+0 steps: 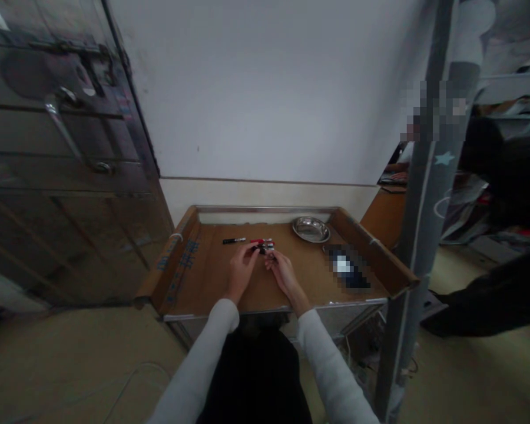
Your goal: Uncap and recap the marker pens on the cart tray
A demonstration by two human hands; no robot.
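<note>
Both my hands rest on a cardboard-covered table. My left hand and my right hand are curled together around a small marker, pinching it between them at their fingertips. Just beyond the fingers lies a red marker. A black marker lies to its left, apart from my hands. Both arms wear light grey sleeves.
A shiny metal bowl stands at the table's back right. A dark blurred object lies near the right edge. A metal post rises at the right, with another person's dark sleeve beyond. A glass door is at left.
</note>
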